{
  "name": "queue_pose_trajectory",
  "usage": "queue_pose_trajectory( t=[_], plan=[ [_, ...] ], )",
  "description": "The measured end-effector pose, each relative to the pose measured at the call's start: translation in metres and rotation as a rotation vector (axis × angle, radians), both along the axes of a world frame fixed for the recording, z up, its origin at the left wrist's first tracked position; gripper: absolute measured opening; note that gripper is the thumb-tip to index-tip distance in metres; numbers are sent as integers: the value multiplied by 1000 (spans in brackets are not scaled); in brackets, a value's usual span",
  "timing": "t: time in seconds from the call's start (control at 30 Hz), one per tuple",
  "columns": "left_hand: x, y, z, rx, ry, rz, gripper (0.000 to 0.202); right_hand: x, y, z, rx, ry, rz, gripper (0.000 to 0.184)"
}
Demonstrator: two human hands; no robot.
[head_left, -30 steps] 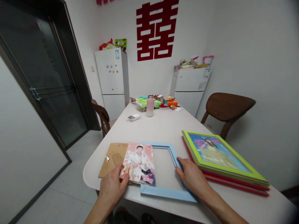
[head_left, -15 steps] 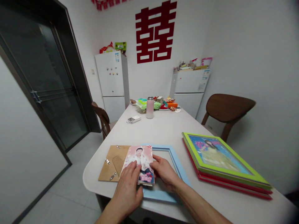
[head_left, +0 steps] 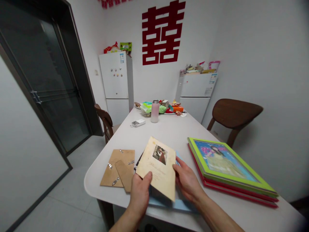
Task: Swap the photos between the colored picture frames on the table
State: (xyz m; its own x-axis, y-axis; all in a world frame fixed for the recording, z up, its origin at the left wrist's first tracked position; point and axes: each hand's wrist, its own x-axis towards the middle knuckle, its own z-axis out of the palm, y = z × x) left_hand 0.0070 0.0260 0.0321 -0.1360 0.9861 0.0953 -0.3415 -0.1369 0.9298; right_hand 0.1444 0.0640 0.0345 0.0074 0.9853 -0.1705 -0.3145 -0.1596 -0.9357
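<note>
My left hand [head_left: 140, 195] grips the lower left edge of a beige card [head_left: 159, 166] with a small portrait printed on it, lifted and tilted above the table. My right hand [head_left: 189, 182] holds its right side, fingers curled behind it. Under the card lies a light blue picture frame [head_left: 180, 204], mostly hidden. A brown backing board [head_left: 118, 167] with metal clips and a fold-out stand lies flat to the left.
A stack of frames, green one [head_left: 229, 166] on top, lies at the right on the white table [head_left: 169, 132]. Farther off stand a pink bottle [head_left: 154, 111], a small silver device [head_left: 138, 122] and snack clutter. Wooden chairs [head_left: 235, 112] flank the table; two fridges stand behind.
The pink photo that lay over the frame is now lifted and turned over, showing its beige side. Both hands have closed on it above the blue frame.
</note>
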Motion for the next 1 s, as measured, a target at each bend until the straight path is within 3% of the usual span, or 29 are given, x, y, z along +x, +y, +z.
queue_pose_trajectory(
  t=[0.1,0.23,0.33,0.47,0.63,0.8,0.9,1.0],
  plan=[
    [-8,4,-6,-40,137,47,54,28,10,-2,2,-201,-61,58],
    [-13,1,-13,-9,637,-20,49,51,21,-10,23,-642,-95,54],
    [-9,-7,-19,92,939,-101,47,52,26,-16,62,-868,-83,49],
    [-5,-13,-24,185,1170,-166,48,41,31,-19,97,-1026,-102,48],
    [-3,-15,-18,207,1375,-222,44,29,31,-16,208,-1169,-111,43],
    [2,-13,-13,195,1476,-223,39,26,25,-22,405,-1541,-76,35],
    [7,-11,-14,189,1481,-196,37,29,27,-32,405,-1649,-81,46],
    [1,-12,-15,225,1465,-220,41,30,28,-34,378,-1667,-50,46]
  ],
)
